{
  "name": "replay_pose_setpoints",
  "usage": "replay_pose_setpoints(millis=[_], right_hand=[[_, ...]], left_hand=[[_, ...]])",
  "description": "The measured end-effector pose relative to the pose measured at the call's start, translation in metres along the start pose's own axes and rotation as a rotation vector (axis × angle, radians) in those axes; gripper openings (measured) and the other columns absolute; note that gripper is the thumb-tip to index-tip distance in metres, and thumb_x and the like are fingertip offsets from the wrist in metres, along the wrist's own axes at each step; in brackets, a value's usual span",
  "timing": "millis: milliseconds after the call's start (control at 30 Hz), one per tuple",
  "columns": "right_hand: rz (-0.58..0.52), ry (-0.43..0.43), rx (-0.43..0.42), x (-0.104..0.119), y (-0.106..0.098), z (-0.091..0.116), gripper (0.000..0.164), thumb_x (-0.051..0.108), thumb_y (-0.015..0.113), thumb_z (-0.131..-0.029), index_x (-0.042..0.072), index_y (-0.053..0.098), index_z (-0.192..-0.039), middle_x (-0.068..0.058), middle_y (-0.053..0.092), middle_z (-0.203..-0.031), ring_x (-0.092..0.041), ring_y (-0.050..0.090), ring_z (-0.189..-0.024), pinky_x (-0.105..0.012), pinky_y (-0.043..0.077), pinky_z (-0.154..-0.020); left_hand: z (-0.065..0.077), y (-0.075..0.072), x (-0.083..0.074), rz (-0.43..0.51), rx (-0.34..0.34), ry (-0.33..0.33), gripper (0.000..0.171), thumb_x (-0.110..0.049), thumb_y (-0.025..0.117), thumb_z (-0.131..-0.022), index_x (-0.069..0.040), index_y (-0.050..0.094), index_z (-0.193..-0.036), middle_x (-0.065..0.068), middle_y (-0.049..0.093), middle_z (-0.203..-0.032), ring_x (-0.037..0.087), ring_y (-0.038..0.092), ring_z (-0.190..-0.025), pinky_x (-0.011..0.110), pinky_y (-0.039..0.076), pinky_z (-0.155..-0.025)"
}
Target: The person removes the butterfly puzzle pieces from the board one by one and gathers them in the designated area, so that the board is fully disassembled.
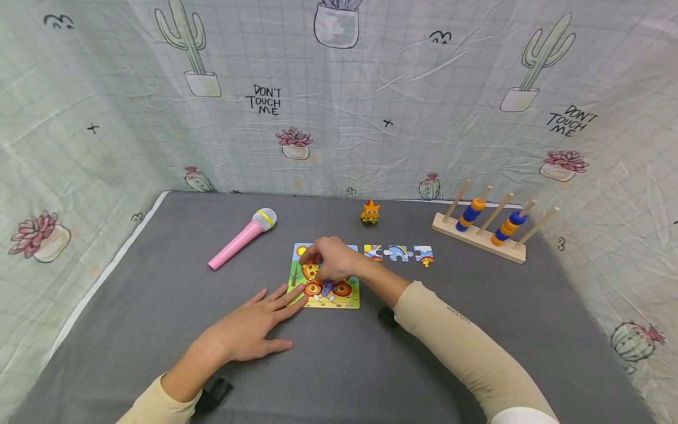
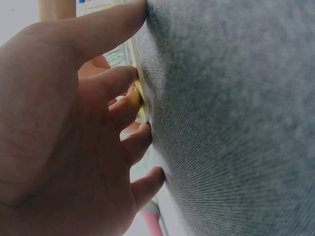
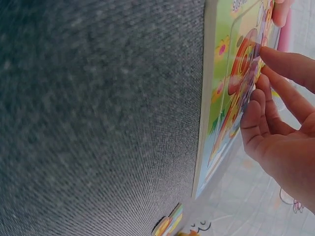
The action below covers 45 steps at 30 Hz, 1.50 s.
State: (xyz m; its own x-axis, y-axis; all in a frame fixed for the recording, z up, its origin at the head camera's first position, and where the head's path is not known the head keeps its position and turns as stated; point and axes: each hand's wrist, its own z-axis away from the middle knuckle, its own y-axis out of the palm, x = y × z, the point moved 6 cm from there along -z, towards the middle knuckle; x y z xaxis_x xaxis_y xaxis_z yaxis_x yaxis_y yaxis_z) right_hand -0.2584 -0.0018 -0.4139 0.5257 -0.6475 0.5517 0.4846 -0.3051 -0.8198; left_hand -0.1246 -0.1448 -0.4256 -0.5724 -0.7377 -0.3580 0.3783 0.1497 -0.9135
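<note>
A butterfly jigsaw board (image 1: 344, 304) lies on the grey table in the head view. My right hand (image 1: 337, 259) is over its upper middle, hiding part of the picture. Thumb and forefinger bend down around a yellow and red puzzle piece (image 1: 309, 270) on the board's left side; the right wrist view has both fingertips (image 3: 264, 51) right at the picture. With fingers spread, my left hand (image 1: 258, 324) rests flat, its fingertips on the board's lower left edge. Three loose puzzle pieces (image 1: 398, 253) sit in a row just right of the board.
A pink toy microphone (image 1: 241, 238) lies at the left. Behind the board stands a small orange toy figure (image 1: 370, 212). A wooden peg stand (image 1: 479, 237) with blue and orange beads is at the back right. Patterned cloth (image 1: 339, 159) hangs around the table.
</note>
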Motion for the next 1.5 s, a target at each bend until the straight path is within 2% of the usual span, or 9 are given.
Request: replay_pose_setpoints(millis=[200,367,700,1000,1233,1500], right_hand=[[-0.011,0.015,0.002,0.0010,-0.0007,0.0010,0.041,0.002,0.082,-0.082,0.015,0.079,-0.120,0.002,0.074,-0.105,-0.012,0.060,-0.090,-0.027,0.051,-0.081],[-0.022,0.026,0.019,0.0009,0.0011,0.0017,0.042,0.000,0.078,-0.084,0.016,0.078,-0.122,0.001,0.074,-0.107,-0.013,0.061,-0.093,-0.028,0.052,-0.082],[-0.035,-0.006,-0.002,0.0034,-0.0015,0.0030,0.044,-0.004,0.078,-0.081,0.016,0.077,-0.120,-0.002,0.072,-0.106,-0.018,0.065,-0.097,-0.027,0.053,-0.082],[0.002,-0.034,-0.004,0.0082,-0.0032,0.0020,0.055,-0.006,0.078,-0.078,0.017,0.074,-0.127,-0.003,0.070,-0.105,-0.017,0.063,-0.093,-0.028,0.052,-0.080],[0.001,-0.053,0.008,0.0098,-0.0031,0.0007,0.053,-0.008,0.076,-0.079,0.019,0.076,-0.125,-0.004,0.069,-0.104,-0.015,0.059,-0.085,-0.027,0.050,-0.074],[0.001,-0.056,0.006,0.0089,-0.0027,-0.0006,0.052,-0.005,0.078,-0.078,0.019,0.076,-0.124,-0.005,0.068,-0.105,-0.016,0.062,-0.089,-0.026,0.052,-0.076]], left_hand=[[-0.0007,-0.0006,-0.0004,0.001,-0.005,0.002,0.080,-0.044,0.071,-0.097,-0.020,0.034,-0.164,0.001,0.022,-0.174,0.038,0.025,-0.159,0.069,0.024,-0.122],[-0.0004,-0.0002,-0.0009,-0.001,-0.005,0.002,0.080,-0.044,0.071,-0.097,-0.021,0.034,-0.165,0.001,0.024,-0.174,0.038,0.025,-0.159,0.069,0.024,-0.122],[-0.0003,-0.0002,-0.0001,-0.002,-0.009,0.007,0.081,-0.045,0.070,-0.097,-0.021,0.033,-0.165,0.000,0.021,-0.175,0.037,0.025,-0.159,0.069,0.025,-0.122],[0.0004,-0.0015,-0.0019,-0.004,-0.019,0.012,0.081,-0.044,0.071,-0.097,-0.021,0.033,-0.165,0.000,0.022,-0.175,0.039,0.027,-0.158,0.069,0.026,-0.122],[0.0005,-0.0007,-0.0015,-0.005,-0.021,0.012,0.081,-0.043,0.071,-0.097,-0.021,0.033,-0.165,0.000,0.021,-0.175,0.040,0.028,-0.158,0.069,0.026,-0.122],[0.0005,-0.0004,-0.0009,0.001,-0.016,0.010,0.081,-0.043,0.071,-0.097,-0.021,0.033,-0.165,0.001,0.021,-0.175,0.040,0.027,-0.158,0.070,0.025,-0.122]])
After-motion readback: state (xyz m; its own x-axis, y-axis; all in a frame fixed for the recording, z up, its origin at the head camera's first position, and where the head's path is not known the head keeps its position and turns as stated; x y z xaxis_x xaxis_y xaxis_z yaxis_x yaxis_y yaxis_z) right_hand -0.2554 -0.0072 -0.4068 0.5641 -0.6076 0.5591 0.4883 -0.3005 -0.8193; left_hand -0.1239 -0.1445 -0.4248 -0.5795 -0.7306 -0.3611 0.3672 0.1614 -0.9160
